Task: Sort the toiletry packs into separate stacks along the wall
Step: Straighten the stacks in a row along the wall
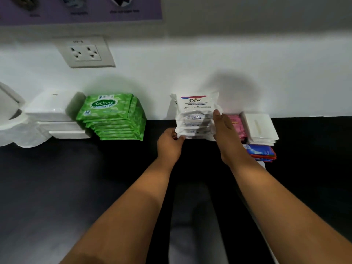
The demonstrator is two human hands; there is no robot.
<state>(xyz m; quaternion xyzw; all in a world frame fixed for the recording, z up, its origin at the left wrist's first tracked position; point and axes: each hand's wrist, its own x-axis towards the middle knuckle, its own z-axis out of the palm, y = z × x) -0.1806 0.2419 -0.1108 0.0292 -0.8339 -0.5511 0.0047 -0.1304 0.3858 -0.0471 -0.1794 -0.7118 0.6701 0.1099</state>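
A stack of white Dove packs [196,113] stands against the wall at the middle of the black counter. My left hand [170,143] grips its lower left corner. On the stack's right side, my right hand [226,134] holds it with the thumb on the front. To the left rises a stack of green Sanicare wipe packs [112,117]. Right of the Dove stack lie pink sachets [237,126], a pile of white flat packs [260,126] and, in front of them, blue and red sachets [263,152].
White boxes [55,115] stand at the far left beside a white rounded object [9,111]. A double wall socket [85,52] sits above them. The black counter [76,178] stretches toward me in front of the stacks.
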